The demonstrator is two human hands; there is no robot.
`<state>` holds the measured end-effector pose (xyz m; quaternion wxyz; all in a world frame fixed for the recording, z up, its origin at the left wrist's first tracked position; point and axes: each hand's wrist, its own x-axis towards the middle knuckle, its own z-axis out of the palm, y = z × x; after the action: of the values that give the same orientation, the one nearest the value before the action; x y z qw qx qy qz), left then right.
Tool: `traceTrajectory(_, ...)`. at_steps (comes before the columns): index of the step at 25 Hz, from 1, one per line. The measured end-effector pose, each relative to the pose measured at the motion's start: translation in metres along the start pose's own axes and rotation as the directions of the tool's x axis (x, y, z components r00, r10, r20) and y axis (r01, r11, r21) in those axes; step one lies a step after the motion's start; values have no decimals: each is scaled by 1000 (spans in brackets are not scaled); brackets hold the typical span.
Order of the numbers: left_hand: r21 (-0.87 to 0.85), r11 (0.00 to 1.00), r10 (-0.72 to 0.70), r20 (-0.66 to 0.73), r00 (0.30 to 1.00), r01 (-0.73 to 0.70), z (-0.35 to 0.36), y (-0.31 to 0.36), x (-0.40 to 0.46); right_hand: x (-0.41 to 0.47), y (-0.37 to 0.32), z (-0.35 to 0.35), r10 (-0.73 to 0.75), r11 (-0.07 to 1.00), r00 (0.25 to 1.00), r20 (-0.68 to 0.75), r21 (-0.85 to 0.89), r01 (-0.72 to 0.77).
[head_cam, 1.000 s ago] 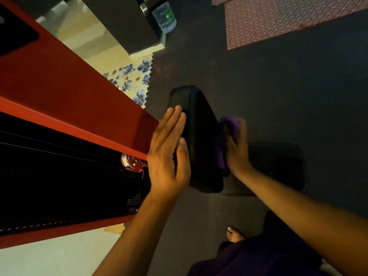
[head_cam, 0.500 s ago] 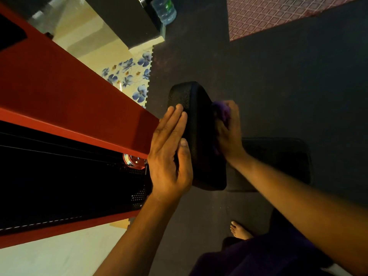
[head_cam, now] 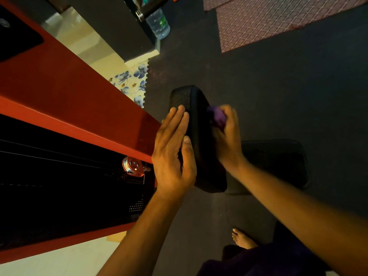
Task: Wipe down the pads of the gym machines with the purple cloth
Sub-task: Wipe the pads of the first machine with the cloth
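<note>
Pressing flat against the near face of the black pad (head_cam: pixel 196 124), your left hand (head_cam: pixel 172 154) lay with fingers straight and together, thumb along the pad's edge. Your right hand (head_cam: pixel 228 136) curled round the purple cloth (head_cam: pixel 218 116), which was bunched small against the pad's far face near its upper end; only a crumpled violet fold showed past your fingers. The pad stood on edge, dark, pebble-textured, with rounded corners, fixed beside the red machine frame (head_cam: pixel 65 92). A second black pad (head_cam: pixel 278 156) lay lower, behind your right wrist. A water bottle (head_cam: pixel 159 24) stood on the dark floor (head_cam: pixel 278 86) well beyond.
</note>
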<state>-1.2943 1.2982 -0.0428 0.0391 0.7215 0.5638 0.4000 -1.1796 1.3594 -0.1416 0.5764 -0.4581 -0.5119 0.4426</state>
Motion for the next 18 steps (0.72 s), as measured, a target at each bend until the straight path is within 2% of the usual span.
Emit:
traceTrajectory(2,-9,1000,1,-7,1000,-1,1,-1,0,48,18,5,-75,993,997,-22,-95,72)
traceTrajectory(3,-15,1000,11,-20,1000,-11,0,-1,-3,63,37,5,-25,992,999,-39,-123,20)
traceTrajectory(4,-26,999,34,-32,999,-34,-1,1,-5,69,58,1,73,989,995,-64,-125,-81)
traceTrajectory(5,-37,999,36,-42,998,-37,1,-3,-3,72,89,-1,247,960,967,-53,-125,-252)
traceTrajectory(7,-67,997,30,-74,997,-35,3,-5,-5,42,124,-14,501,862,860,93,-144,-486)
traceTrajectory(8,-85,996,28,-85,996,-35,4,-4,-7,13,137,-22,573,819,803,163,-158,-552)
traceTrajectory(10,-111,993,23,-112,993,-35,6,-7,-9,-42,144,-43,664,747,724,186,-183,-639)
traceTrajectory(12,-122,991,38,-149,988,-57,9,-10,-13,-102,158,-74,741,663,659,128,-299,-687)
traceTrajectory(14,-137,988,52,-188,981,-78,14,-12,-17,-148,158,-107,803,561,596,-20,-312,-767)
traceTrajectory(15,-146,985,54,-211,976,-87,16,-12,-20,-162,158,-122,812,532,579,-77,-312,-787)
traceTrajectory(18,-180,980,35,-261,965,-84,22,-12,-30,-171,146,-150,821,495,559,-118,-340,-799)
